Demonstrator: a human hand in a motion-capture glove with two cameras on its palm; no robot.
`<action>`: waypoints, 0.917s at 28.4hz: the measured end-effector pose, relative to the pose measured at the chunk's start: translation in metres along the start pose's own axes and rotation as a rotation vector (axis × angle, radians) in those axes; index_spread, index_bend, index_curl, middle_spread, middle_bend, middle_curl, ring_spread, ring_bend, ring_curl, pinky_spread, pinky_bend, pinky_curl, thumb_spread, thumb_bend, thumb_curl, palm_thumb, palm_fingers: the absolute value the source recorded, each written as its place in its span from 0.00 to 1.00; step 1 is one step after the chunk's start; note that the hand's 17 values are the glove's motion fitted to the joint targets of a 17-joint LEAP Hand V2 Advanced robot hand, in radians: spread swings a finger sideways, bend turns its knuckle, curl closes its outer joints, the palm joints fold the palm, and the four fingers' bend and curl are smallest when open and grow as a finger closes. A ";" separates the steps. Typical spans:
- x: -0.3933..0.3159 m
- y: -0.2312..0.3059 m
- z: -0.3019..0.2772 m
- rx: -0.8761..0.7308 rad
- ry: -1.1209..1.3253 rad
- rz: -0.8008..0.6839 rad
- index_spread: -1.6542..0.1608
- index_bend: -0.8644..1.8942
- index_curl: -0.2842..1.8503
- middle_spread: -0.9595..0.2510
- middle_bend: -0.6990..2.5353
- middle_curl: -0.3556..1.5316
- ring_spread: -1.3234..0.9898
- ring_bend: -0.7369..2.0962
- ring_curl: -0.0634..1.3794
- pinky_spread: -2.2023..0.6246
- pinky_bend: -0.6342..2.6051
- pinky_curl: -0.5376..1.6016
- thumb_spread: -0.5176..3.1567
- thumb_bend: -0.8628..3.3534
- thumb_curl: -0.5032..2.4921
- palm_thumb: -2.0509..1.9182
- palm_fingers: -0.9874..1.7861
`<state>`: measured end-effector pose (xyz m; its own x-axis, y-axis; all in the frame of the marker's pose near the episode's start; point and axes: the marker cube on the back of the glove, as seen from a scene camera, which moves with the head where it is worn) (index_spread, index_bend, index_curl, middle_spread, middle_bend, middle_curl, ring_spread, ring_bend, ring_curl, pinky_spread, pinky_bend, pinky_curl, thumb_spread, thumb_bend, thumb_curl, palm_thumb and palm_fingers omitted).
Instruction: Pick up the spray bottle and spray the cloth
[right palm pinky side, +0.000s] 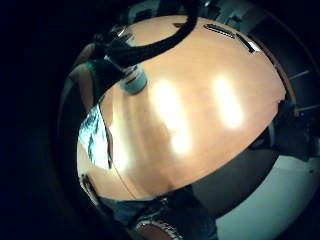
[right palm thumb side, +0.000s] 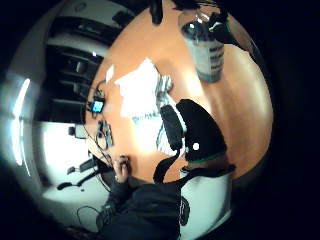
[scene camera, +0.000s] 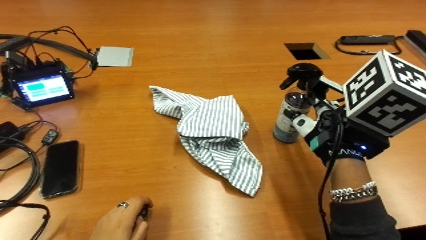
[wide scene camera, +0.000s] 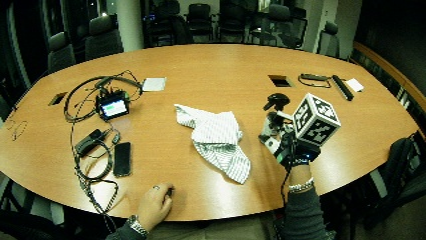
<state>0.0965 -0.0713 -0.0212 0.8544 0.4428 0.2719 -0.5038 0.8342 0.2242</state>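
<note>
The wooden table (scene camera: 219, 40) filled the scene, oval and edged by dark chairs (wide scene camera: 100, 42) on the far side. A striped cloth (scene camera: 210, 132) lay crumpled near its middle, one corner trailing toward the near edge. To the right of the cloth stood the spray bottle (scene camera: 291, 117), upright on the table, clear-walled with a black trigger head; its contents could not be made out. The gloved right hand (scene camera: 336, 140) was just beside the bottle on its right, at label height, but whether the fingers were curled round it or apart could not be told. On the left lay a phone (scene camera: 61, 167), dark and face up, and farther back a small device with a lit screen (scene camera: 41, 87), with cables (scene camera: 20, 180) looping round both. The bare left hand (scene camera: 123, 220) rested on the near edge
</note>
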 end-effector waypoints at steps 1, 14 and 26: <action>0.002 -0.006 0.002 0.017 -0.022 0.020 0.71 0.37 0.27 0.78 0.28 0.33 0.58 0.39 0.22 0.85 0.31 0.38 0.47 0.23 0.25 0.66 0.61; 0.004 -0.057 0.039 0.128 -0.387 0.099 0.73 0.37 0.28 0.76 0.28 0.36 0.57 0.37 0.24 0.84 0.30 0.40 0.47 0.23 0.27 0.69 0.61; -0.003 -0.089 0.066 0.344 -0.647 0.036 0.74 0.37 0.29 0.70 0.31 0.39 0.53 0.42 0.28 0.82 0.24 0.38 0.44 0.22 0.29 0.72 0.74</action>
<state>0.1299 -0.1686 0.0195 0.6440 0.0971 0.7589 -0.6328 0.6251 0.4570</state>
